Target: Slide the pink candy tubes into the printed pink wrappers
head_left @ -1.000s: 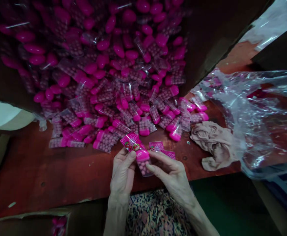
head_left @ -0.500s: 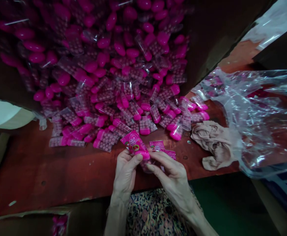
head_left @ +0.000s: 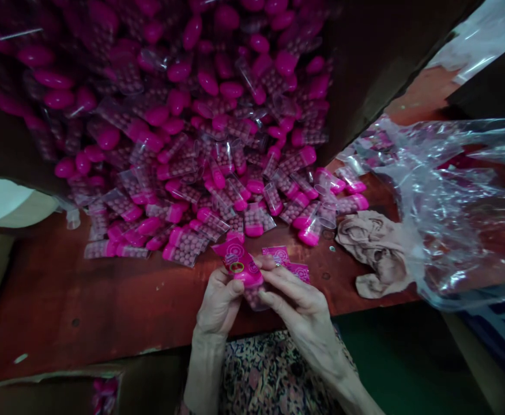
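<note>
1. The left hand point(head_left: 218, 302) is curled nearly closed, its thumb pressed against the pink capped end of a small clear tube point(head_left: 256, 296); its fingers are partly hidden behind.
2. The right hand point(head_left: 301, 300) is loosely bent, with thumb and forefinger gripping the same tube from the other side; how firmly, I cannot tell.
3. The tube is between the two hands, above the front edge of the red table point(head_left: 149, 300), tilted with its cap up and to the left. Small pink balls show through its clear part.
4. A pink printed card point(head_left: 232, 252) stands out beyond the cap, toward the pile; whether the left fingers hold it too is hidden.
5. Just beyond the right fingers, pink printed packets point(head_left: 298, 272) lie on the table, partly covered by that hand.
6. A large pile of similar tubes point(head_left: 187, 248) spills from a dark box point(head_left: 365, 75) onto the table, many lying on their sides.
7. Right of the pile lies a crumpled beige cloth point(head_left: 371, 245), touching a clear plastic bag point(head_left: 464, 230) that spreads across the table's right side.
</note>
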{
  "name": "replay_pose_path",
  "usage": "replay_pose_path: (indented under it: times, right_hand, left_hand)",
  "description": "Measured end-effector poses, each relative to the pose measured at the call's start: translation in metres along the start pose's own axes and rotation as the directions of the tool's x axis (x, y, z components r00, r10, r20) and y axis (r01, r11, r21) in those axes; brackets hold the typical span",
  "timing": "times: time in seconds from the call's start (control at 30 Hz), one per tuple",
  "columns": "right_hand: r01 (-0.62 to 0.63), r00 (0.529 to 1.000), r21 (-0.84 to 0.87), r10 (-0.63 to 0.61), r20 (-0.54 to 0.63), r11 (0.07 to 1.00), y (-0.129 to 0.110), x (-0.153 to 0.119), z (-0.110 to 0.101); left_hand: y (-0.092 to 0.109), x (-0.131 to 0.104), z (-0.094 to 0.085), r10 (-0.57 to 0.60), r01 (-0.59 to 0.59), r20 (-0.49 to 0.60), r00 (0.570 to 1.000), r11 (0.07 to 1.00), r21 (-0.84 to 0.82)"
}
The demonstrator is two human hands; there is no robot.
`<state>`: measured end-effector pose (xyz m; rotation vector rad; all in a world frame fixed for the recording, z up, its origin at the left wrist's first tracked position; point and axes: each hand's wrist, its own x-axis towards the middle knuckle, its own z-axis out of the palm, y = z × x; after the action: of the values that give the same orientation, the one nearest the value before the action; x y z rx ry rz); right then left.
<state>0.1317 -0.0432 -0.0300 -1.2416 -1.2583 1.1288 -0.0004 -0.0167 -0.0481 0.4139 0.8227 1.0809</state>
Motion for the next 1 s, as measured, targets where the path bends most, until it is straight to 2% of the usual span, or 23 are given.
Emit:
replay_pose_path:
  times: [0.1,0.2,0.3,0.4,0.5,0.57,0.77,0.93,1.0]
  right_hand:
    - [-0.102,0.994,0.105,0.106,-0.03,0.989,0.004,-0.002,0.002]
    - [-0.187,0.972,0.14,0.204,-0.117,0.972,0.01,-0.007,0.007]
    - [-0.171,0.96,0.06,0.18,-0.213,0.983,0.011,-0.012,0.012]
    - [-0.157,0.958,0.031,0.16,-0.236,0.987,0.009,-0.012,0.013]
    - [-0.204,0.952,0.182,0.239,-0.191,0.962,0.006,-0.009,0.01]
    - [-0.229,0.955,0.207,0.261,-0.143,0.951,0.004,-0.006,0.009]
    - [-0.264,0.961,-0.096,0.271,0.062,0.96,0.002,-0.007,0.011]
    - [-0.268,0.955,-0.188,0.286,0.075,0.945,-0.001,-0.01,0.012]
    - [-0.271,0.951,-0.204,0.294,0.094,0.941,-0.001,-0.012,0.011]
  left_hand:
    - [-0.002,0.001,-0.001,-0.021,0.022,-0.045,0.999,1.0,0.021]
    - [-0.006,0.001,0.006,-0.022,0.03,-0.122,0.992,0.998,0.062]
    - [-0.009,-0.001,0.015,0.037,-0.018,-0.203,0.978,0.996,0.091]
    - [-0.01,-0.005,0.021,0.053,-0.041,-0.227,0.972,0.997,0.058]
    - [-0.009,-0.006,0.022,0.027,-0.032,-0.208,0.978,0.999,-0.022]
    - [-0.007,-0.006,0.02,0.014,-0.029,-0.207,0.978,0.997,-0.073]
    - [0.0,-0.007,0.019,0.03,-0.043,-0.25,0.968,0.998,-0.048]
    - [0.003,-0.008,0.017,0.084,-0.093,-0.23,0.97,0.995,-0.025]
    - [0.003,-0.008,0.015,0.067,-0.073,-0.245,0.967,0.997,-0.016]
